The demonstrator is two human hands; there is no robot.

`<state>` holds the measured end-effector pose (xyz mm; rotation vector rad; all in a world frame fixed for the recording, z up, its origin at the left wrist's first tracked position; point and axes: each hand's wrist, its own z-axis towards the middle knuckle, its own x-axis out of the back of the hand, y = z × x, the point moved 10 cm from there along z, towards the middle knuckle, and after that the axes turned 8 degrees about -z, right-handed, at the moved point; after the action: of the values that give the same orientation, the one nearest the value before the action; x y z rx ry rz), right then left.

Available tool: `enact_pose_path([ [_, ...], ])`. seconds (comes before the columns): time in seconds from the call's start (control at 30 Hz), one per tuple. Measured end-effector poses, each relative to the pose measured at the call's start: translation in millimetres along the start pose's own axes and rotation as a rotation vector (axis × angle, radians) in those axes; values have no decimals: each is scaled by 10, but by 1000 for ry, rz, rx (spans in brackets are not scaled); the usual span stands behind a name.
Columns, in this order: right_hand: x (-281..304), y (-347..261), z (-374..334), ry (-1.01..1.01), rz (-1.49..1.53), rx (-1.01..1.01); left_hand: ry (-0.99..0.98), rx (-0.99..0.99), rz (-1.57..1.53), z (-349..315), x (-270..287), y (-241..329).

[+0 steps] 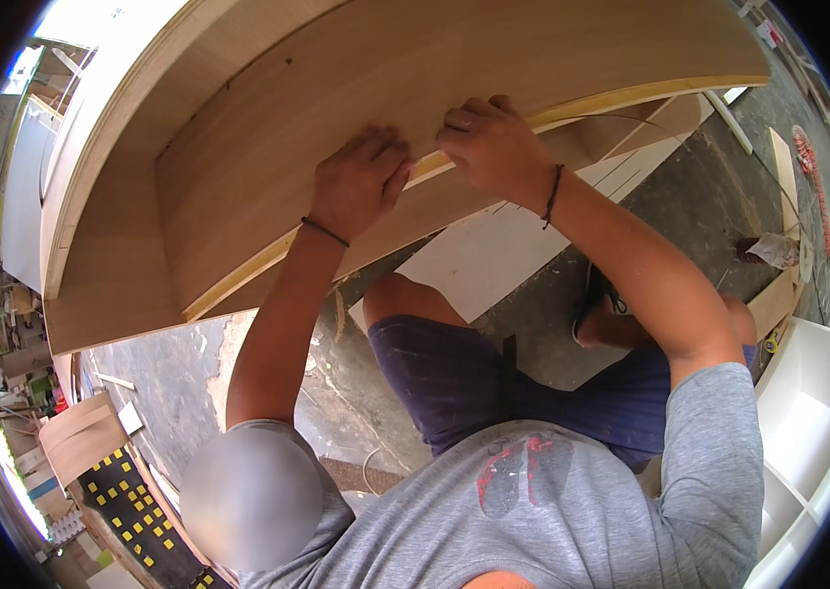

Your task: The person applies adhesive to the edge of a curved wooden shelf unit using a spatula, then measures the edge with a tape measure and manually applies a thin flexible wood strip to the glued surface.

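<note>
A long wooden board, part of a box-like piece of furniture, spreads in front of me. A narrow yellowish edge strip runs along its near edge. My left hand is bent at this edge, its thumb low beside the strip and its fingers slightly blurred over the board. A short way to the right, my right hand is closed at the same edge, with bent fingers pressed together. Each hand covers the part of the strip it touches. A thin dark line arcs out past my right hand.
Under the board, a white panel lies on the worn dark floor by my knees. White open shelving stands at my right. At left are a dark panel with yellow squares and a curved wooden piece. Cluttered shelves line the far left.
</note>
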<state>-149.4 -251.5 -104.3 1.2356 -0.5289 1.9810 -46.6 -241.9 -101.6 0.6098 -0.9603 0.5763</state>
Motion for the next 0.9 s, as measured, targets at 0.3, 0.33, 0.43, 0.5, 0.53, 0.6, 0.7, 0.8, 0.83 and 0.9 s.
enact_pose_path([
  [0.3, 59, 116, -100, 119, 9, -22, -107, 62, 51, 102, -95, 43],
  [0.33, 70, 181, -144, 106, 19, -20, -113, 94, 42, 89, -96, 11],
  [0.43, 237, 546, -365, 58, -68, 26, -74, 144, -18, 22, -6, -82],
  [0.5, 258, 1062, -725, 25, -197, -25, -100, 215, -41, 29, -26, -114],
  [0.53, 303, 1366, -939, 32, -191, -80, -116, 253, -48, 30, -47, -132],
  [0.6, 416, 1856, -1331, 17, -192, -177, -70, 207, -54, 54, -49, -68],
  [0.7, 497, 2293, -1632, -74, -151, -269, -32, 178, -25, 86, -25, -29],
  [0.8, 391, 2454, -1756, -168, -90, -256, -27, 187, -13, 59, 15, -54],
  [0.83, 349, 2488, -1776, -198, -74, -236, -29, 194, -15, 75, 18, -67],
  [0.9, 454, 2522, -1766, -123, 28, -289, 2, 173, -55, 113, 54, -26],
])
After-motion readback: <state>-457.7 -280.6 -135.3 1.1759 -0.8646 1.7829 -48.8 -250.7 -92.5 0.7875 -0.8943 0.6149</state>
